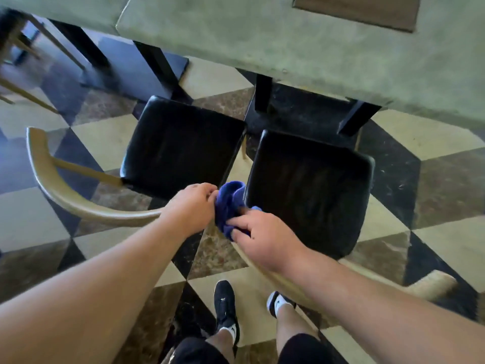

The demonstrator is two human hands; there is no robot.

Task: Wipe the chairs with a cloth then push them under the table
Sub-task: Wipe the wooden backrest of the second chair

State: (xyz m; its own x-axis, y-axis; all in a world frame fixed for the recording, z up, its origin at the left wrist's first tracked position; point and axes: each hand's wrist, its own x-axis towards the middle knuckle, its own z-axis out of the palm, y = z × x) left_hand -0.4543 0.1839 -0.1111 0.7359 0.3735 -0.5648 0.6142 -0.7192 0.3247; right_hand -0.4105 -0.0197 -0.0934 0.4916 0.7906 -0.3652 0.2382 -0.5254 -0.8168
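Two chairs with black padded seats and curved pale wooden backs stand side by side, pulled out from the grey-green table (301,48). The left chair (181,145) has its backrest curving to the left; the right chair (309,190) has its backrest under my right arm. A bunched blue cloth (228,206) is held between both hands, in the gap between the two seats. My left hand (193,206) grips its left side. My right hand (259,236) pinches its lower end, just above the right chair's backrest.
Black table legs (262,93) stand on dark base plates behind the seats. A brown placemat (362,10) lies on the table's far right. Another wooden chair (21,82) shows at the far left. The floor is checkered tile; my feet (225,306) are below.
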